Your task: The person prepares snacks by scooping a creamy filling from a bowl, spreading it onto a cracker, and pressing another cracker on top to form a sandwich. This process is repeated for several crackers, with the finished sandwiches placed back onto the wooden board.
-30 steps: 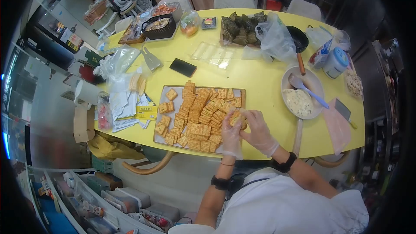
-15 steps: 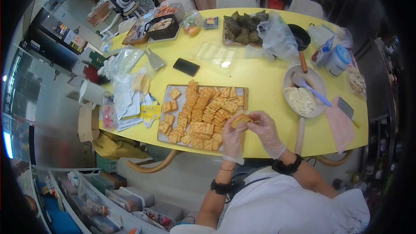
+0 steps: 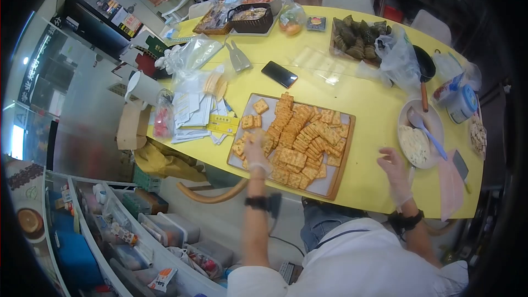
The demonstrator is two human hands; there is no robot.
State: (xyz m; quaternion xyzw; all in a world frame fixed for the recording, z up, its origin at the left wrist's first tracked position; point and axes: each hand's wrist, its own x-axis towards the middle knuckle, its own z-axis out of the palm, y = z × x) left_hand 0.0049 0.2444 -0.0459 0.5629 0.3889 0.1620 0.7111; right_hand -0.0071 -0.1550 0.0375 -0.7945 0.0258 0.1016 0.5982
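Rows and stacks of orange-brown crackers (image 3: 293, 157) cover a paper-lined wooden tray (image 3: 333, 186) at the table's middle. Over the tray's left side is my left hand (image 3: 254, 154), in a clear glove and smeared by motion; whether its fingers hold a cracker is hidden. My right hand (image 3: 394, 170), also gloved, hovers above the yellow table right of the tray, fingers apart and holding nothing. Beyond it stands a pan (image 3: 428, 126) with a creamy white mixture (image 3: 413, 144) and a purple spatula (image 3: 432, 138) in it.
A phone (image 3: 279, 74) lies behind the tray. Papers (image 3: 192, 111) and a white jug (image 3: 144, 88) are at the left. Wrapped leaf parcels (image 3: 357, 38), a black pan (image 3: 422, 63) and a white-blue tub (image 3: 462, 104) stand at the back and right.
My hands have parted. The left went to the tray's left side, the right opened and moved right. The sandwiched cracker they held is no longer visible between them. The view has shifted.
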